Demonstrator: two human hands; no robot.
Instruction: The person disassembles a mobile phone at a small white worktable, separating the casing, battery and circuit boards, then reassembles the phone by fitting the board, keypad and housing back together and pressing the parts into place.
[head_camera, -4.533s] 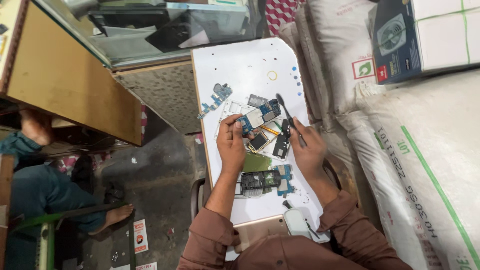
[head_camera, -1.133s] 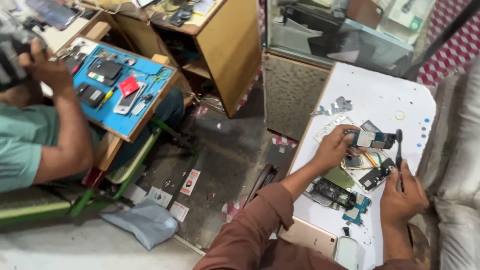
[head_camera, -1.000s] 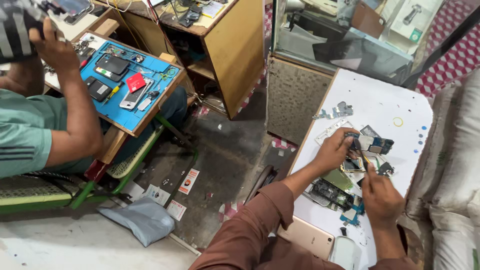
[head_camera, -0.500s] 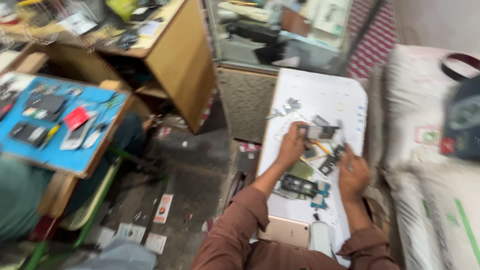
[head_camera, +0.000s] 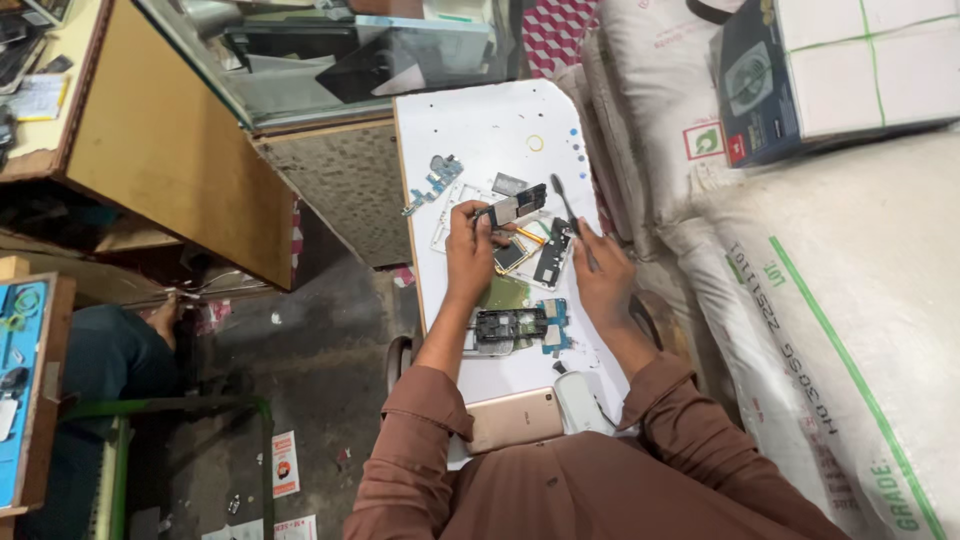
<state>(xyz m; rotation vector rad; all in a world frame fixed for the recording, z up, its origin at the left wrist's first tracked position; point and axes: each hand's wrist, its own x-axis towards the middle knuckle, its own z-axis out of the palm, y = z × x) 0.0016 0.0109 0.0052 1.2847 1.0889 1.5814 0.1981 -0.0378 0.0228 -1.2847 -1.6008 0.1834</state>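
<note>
Two hands over the white desk (head_camera: 480, 125): left hand (head_camera: 470, 250) pinches a circuit board (head_camera: 512, 208), long axis running left-right, slightly tilted; right hand (head_camera: 603, 275) grips a dark brush (head_camera: 564, 200), head pointing away.

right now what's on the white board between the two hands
In the head view, between the left hand and the right hand on the white board lie a gold-coloured flat part and a dark phone frame.

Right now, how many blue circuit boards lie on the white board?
2. One blue circuit board lies at the far left of the white board; another blue board sits near the person, beside the black phone frame. Hands may hide more.
</note>
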